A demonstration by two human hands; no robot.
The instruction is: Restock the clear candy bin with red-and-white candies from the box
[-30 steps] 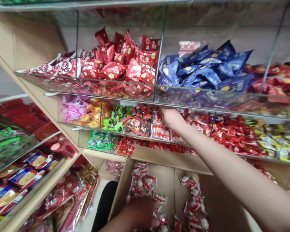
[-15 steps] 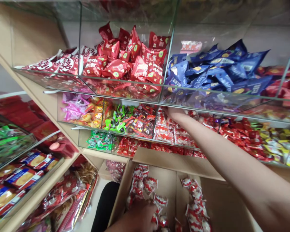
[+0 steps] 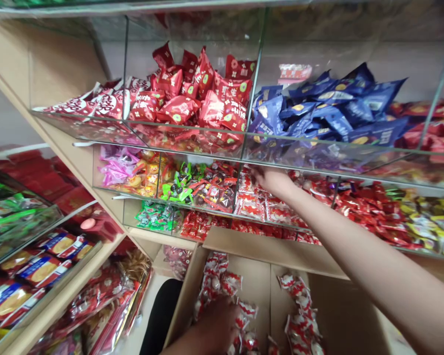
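My right hand [image 3: 276, 180] reaches into a middle-shelf compartment under the upper glass edge. Its fingers show in part, slightly apart, over red-and-white wrapped candies [image 3: 250, 204], with nothing visible in them. My left hand [image 3: 218, 320] is low inside an open cardboard box [image 3: 251, 268], beside more red-and-white wrapped candies [image 3: 296, 296] lying in clusters. Shadow and blur smear its fingers, so its grip cannot be made out.
Above, glass bins hold red packets [image 3: 179, 108] and blue packets [image 3: 318, 106]. Glass dividers and a front glass edge [image 3: 303, 165] surround my right arm. Green-wrapped candies [image 3: 155, 214] fill a lower bin. A side shelf at left holds blue-and-red packs [image 3: 42, 268].
My right hand has drawn slightly outward, and more of its fingers show beneath the glass edge. My left hand stays low in the box. The view has shifted slightly.
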